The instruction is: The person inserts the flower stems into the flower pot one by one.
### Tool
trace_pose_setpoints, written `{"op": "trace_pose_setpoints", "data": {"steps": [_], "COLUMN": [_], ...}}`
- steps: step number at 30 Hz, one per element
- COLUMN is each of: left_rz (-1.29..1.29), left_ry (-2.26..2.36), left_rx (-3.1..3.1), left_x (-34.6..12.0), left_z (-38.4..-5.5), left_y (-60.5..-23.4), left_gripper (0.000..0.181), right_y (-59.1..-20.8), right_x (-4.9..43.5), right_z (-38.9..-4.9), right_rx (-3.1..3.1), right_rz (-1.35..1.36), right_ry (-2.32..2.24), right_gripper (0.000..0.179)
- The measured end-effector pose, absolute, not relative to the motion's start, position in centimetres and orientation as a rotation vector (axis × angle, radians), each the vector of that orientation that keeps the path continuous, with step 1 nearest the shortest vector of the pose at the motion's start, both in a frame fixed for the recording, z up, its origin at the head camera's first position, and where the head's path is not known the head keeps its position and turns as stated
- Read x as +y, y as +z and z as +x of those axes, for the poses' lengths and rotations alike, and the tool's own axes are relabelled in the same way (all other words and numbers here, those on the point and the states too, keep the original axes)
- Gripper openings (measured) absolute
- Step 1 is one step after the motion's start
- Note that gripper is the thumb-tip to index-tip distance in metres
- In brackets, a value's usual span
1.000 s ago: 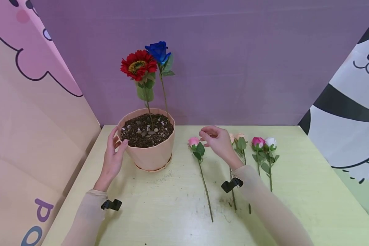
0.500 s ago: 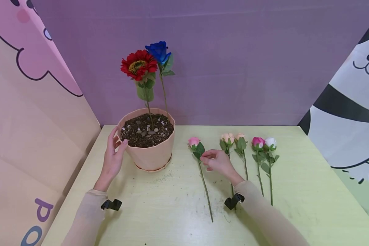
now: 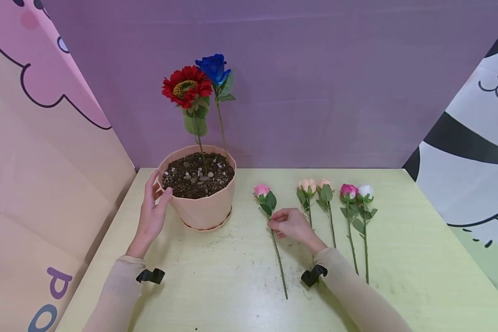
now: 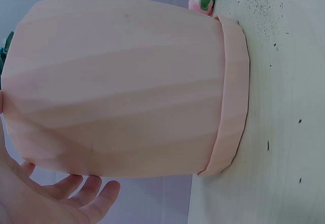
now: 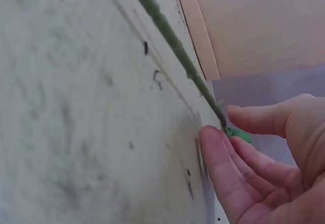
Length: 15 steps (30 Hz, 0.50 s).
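My left hand (image 3: 151, 214) grips the side of a pink flowerpot (image 3: 201, 214), its thumb at the front rim and its fingers around the left wall. In the left wrist view, curled fingers (image 4: 76, 193) lie along the pot wall (image 4: 117, 87). A red sunflower-like bloom (image 3: 186, 87) and a blue rose (image 3: 214, 70) stand upright in the pot's soil (image 3: 191, 186). My right hand (image 3: 292, 226) is at the stem (image 3: 279, 258) of a pink rose (image 3: 262, 190) lying on the table. In the right wrist view, thumb and fingertips flank that stem (image 5: 177, 46), with a gap between them.
To the right lie two peach roses (image 3: 307, 186), a magenta rose (image 3: 349, 191) and a white rose (image 3: 365, 191), stems toward me. Soil crumbs dot the pale table (image 3: 228, 286). A purple backdrop (image 3: 315, 92) rises at the back, with printed panels at both sides.
My right hand has come down toward me, from beside the pink rose's bloom to its stem below the leaves. The left hand and flowerpot have stayed in place.
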<state>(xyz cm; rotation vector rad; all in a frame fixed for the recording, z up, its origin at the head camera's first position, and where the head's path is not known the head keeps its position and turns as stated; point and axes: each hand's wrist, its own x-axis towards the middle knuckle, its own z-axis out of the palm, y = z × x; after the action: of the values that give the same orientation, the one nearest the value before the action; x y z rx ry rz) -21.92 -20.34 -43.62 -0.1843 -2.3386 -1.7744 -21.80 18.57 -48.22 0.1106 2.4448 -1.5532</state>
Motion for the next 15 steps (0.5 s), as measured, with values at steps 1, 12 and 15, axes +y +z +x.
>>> {"op": "trace_pose_setpoints", "data": {"steps": [1,12,15], "left_rz": [-0.185,-0.17,-0.17], "left_ry": [-1.776,-1.782,-1.782], "left_rx": [-2.336,-2.337,-2.339], "left_x": [-20.33,-20.28,-20.28], "left_z": [-21.91,-21.89,-21.92], "left_y": [-43.62,-43.58,-43.54], "left_gripper": [0.072,0.071,0.072], "right_y": [-48.29,-48.7,-48.63], "right_x": [18.51,18.35,18.34], "right_z": [-21.79,-21.94,-22.0], "right_rx": [2.453,2.466,2.444], "right_rz": [0.117,0.153,0.163], "right_ry": [-1.544,-1.516,-1.531], "right_gripper": [0.025,0.017,0.018]}}
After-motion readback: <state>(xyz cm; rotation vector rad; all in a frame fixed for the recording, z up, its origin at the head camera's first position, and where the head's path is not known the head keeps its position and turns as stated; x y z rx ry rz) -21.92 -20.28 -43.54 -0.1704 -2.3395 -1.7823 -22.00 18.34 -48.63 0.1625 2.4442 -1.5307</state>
